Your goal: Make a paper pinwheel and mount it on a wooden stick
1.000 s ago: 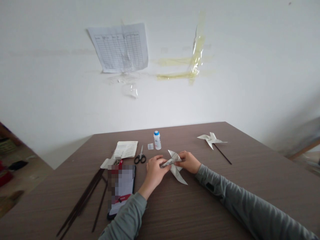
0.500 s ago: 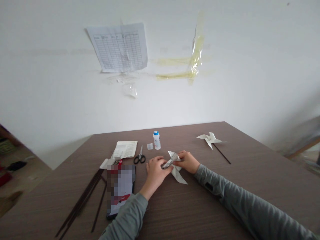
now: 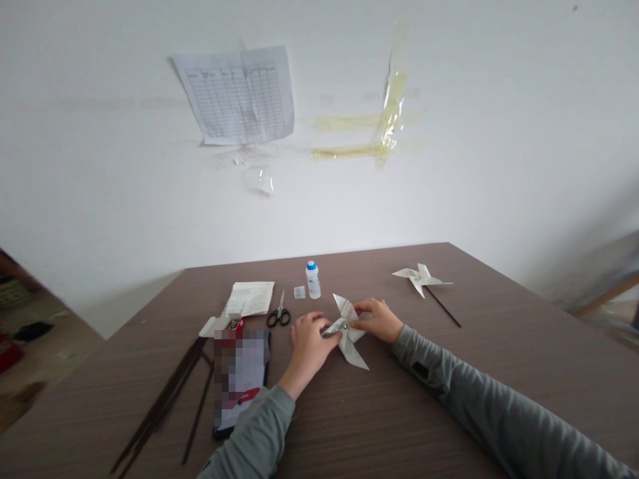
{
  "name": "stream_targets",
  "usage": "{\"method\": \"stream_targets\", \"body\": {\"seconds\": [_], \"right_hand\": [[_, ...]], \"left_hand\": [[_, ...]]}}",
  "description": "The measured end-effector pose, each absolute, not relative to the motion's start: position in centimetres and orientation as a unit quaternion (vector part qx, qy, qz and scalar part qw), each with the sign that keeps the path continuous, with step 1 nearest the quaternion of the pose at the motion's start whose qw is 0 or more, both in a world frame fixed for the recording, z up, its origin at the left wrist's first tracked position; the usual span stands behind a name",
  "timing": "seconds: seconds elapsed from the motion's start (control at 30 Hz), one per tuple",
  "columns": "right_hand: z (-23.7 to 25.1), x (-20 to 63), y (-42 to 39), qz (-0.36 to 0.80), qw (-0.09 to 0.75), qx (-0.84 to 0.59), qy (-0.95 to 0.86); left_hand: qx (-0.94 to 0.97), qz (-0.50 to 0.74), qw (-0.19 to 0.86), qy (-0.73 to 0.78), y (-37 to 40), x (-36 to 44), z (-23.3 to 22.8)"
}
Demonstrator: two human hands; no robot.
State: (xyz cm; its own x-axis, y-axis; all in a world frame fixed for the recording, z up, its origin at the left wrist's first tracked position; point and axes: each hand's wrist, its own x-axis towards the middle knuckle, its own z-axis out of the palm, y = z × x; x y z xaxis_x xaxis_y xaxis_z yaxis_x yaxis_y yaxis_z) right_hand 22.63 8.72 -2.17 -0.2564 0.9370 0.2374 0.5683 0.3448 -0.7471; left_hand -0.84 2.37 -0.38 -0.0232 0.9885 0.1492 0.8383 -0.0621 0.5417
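"Where's the paper pinwheel (image 3: 345, 326)?"

"Between the two hands, a small shiny dot at its centre. Whether it touches the table (image 3: 344, 426), I can't tell."

"And the fingers?"

"The left hand (image 3: 310, 342) pinches the blade at nine o'clock between thumb and fingers; the right hand (image 3: 378, 320) pinches the one at three."

"Around it?"

"Blue-capped bottle (image 3: 313, 282) at eleven, scissors (image 3: 278, 318) at nine, second pinwheel (image 3: 418, 277) at two."

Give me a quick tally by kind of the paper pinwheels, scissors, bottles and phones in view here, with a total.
Paper pinwheels: 2, one of them between the hands
Scissors: 1
Bottle: 1
Phone: 1
Total: 5
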Motion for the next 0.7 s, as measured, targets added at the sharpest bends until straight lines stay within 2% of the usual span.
{"method": "stream_targets", "body": {"seconds": [0.4, 0.7], "right_hand": [[-3.2, 22.8, 9.3, 0.222, 0.267, -0.552, -0.758], [-3.5, 22.9, 8.8, 0.206, 0.301, -0.55, -0.752]], "left_hand": [[0.7, 0.273, 0.09, 0.654, 2.2, -1.6, -1.4], [0.704, 0.236, 0.064, 0.667, 1.6, -2.3, -0.8]]}}
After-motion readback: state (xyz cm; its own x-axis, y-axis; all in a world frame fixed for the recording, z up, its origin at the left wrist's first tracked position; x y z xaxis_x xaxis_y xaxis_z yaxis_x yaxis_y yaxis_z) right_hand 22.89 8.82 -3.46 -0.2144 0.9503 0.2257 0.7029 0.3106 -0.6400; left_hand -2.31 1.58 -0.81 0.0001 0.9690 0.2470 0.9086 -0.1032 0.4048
